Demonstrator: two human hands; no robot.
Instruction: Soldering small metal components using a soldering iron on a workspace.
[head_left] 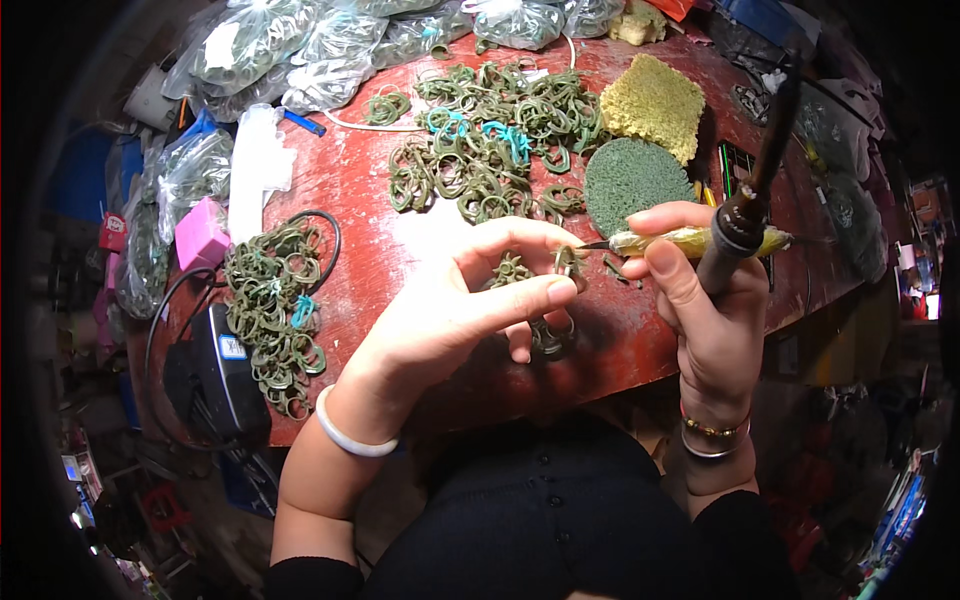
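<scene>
My left hand [440, 300] pinches a small olive-green ring [568, 262] between thumb and forefinger. More green rings [510, 270] show behind its fingers; whether they lie in the palm or on the table I cannot tell. My right hand [705, 300] is closed round a slim tool with a yellow wrapped handle [690, 240]. The tool's dark pointed tip [597, 245] reaches the ring or stops just beside it. A dark rod-shaped tool with a thick handle [738, 225] slants up from the right hand, its lower end against the palm side.
Piles of green rings lie on the red table [350, 220], at the middle [500, 130] and left [275, 310]. A green round pad [635, 185] and yellow sponge [655, 105] sit behind my right hand. Clear bags [260, 45] line the back. A black box [225, 365] with cables stands left.
</scene>
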